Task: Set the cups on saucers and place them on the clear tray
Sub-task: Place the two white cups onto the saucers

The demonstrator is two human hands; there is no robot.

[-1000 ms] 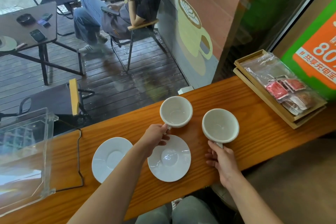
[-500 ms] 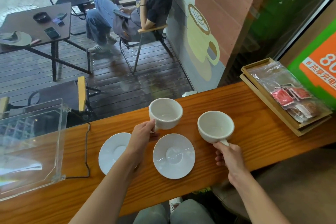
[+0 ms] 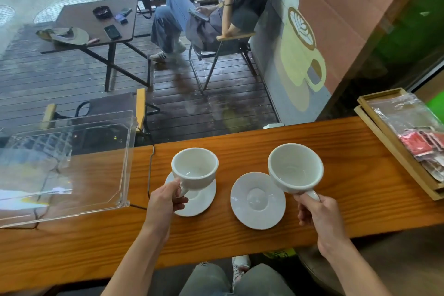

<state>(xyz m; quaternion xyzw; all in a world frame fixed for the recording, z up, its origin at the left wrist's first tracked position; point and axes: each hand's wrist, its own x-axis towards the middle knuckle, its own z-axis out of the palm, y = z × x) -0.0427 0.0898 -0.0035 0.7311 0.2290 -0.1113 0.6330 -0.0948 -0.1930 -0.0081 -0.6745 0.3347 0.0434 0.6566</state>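
Two empty white cups and two white saucers are on or over a wooden counter. My left hand (image 3: 165,197) grips the handle of the left cup (image 3: 194,167), which hangs over the left saucer (image 3: 199,200) and hides its far part. My right hand (image 3: 317,211) holds the right cup (image 3: 295,168) by its handle, raised and tilted toward me, above the right edge of the right saucer (image 3: 257,200). That saucer lies bare. The clear tray (image 3: 62,166) sits at the counter's left end with nothing on it.
A wooden tray (image 3: 394,154) with plastic-wrapped sachets sits at the counter's right end. A thin black cable (image 3: 150,170) runs along the clear tray's right side. Beyond the window, a person sits on a chair by a dark table on a wet deck.
Both cups have come up off the counter. The left cup moved left to above the left saucer; the right cup rose and shifted toward the right saucer.
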